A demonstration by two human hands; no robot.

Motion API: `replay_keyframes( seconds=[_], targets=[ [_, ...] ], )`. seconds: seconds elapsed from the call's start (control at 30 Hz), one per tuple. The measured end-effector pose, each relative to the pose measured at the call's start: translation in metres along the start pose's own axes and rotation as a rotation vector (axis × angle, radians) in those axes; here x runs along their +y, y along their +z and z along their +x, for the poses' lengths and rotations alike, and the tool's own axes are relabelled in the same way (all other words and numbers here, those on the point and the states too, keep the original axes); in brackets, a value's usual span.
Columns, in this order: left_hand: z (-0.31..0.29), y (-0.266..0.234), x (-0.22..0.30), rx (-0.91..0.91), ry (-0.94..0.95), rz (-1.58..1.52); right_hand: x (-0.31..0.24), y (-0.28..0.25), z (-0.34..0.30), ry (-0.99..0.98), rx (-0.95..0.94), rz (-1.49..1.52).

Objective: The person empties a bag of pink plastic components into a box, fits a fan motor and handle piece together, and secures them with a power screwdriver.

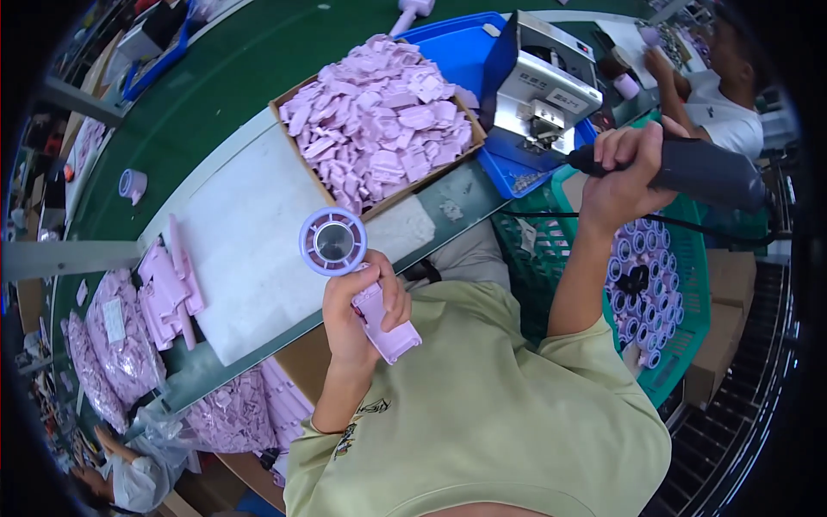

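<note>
My left hand (360, 312) is closed around the handle of a pink hair-dryer-shaped housing (392, 338), whose round lilac ring with a dark centre stands above my fingers. My right hand (622, 177) grips a dark electric screwdriver (711, 174), raised at the right. Its narrow end points left, at the lower front of a silver screw feeder (543, 90); whether the tip touches it I cannot tell. Between the left hand and the feeder, a cardboard box (413, 191) is heaped with small pink plastic parts (379, 121).
A blue tray (444, 43) lies under the feeder. At the right, a green basket (689, 323) holds many ringed pink housings, and a black cable crosses above it. Pink shells (168, 284) and plastic bags (125, 336) lie left. Co-workers sit at upper right and lower left.
</note>
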State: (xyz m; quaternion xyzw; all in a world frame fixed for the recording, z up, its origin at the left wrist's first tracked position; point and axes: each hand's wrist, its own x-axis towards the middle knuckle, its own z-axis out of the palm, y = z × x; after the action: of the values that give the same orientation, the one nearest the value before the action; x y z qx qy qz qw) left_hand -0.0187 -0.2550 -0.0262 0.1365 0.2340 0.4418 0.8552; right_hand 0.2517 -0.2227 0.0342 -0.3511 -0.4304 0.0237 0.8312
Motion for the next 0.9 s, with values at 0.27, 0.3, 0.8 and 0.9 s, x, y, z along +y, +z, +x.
replay_keyframes(
  seconds=[0.27, 0.3, 0.8, 0.9],
  targets=[
    [0.004, 0.012, -0.01, 0.04, -0.088, 0.122, 0.008, 0.02, 0.012, -0.108, 0.029, -0.145],
    [0.003, 0.013, -0.011, 0.057, -0.09, 0.162, 0.013, 0.02, 0.012, -0.104, 0.028, -0.144],
    [0.021, 0.024, -0.026, 0.072, -0.2, 0.173, -0.032, 0.025, -0.009, 0.178, -0.033, 0.112],
    [0.028, 0.03, -0.029, 0.063, -0.218, 0.155, -0.04, 0.017, -0.009, 0.257, -0.07, 0.292]
  ],
)
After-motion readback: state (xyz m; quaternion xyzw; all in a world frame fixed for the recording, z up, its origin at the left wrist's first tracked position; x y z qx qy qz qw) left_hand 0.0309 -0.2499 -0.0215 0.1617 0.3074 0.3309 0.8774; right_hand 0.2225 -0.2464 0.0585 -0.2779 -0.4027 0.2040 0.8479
